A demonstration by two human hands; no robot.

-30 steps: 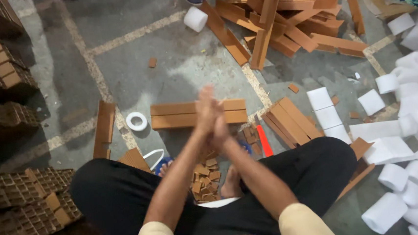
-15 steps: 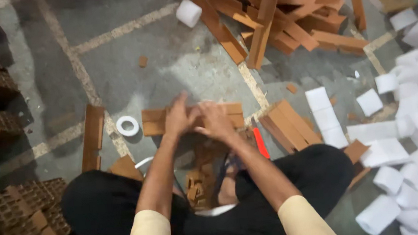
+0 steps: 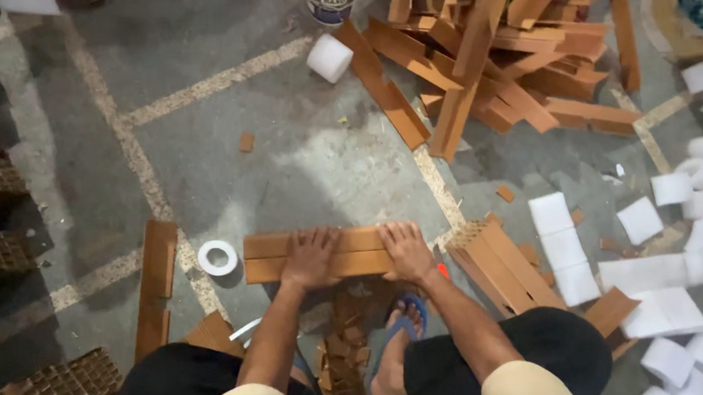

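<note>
Head view: cardboard strip stack (image 3: 273, 257), lower centre on the floor, long axis left-to-right; left hand (image 3: 310, 258) and right hand (image 3: 407, 250) spread flat, palms pressing its right half.

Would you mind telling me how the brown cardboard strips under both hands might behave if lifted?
The cardboard strips look long, flat and thin, so probably light and fairly stiff. Stacked loosely under the left hand and right hand, they may slide apart.

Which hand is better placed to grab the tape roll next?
Left. The left hand presses the cardboard strips nearer the tape roll; the right hand lies on the far side.
</note>
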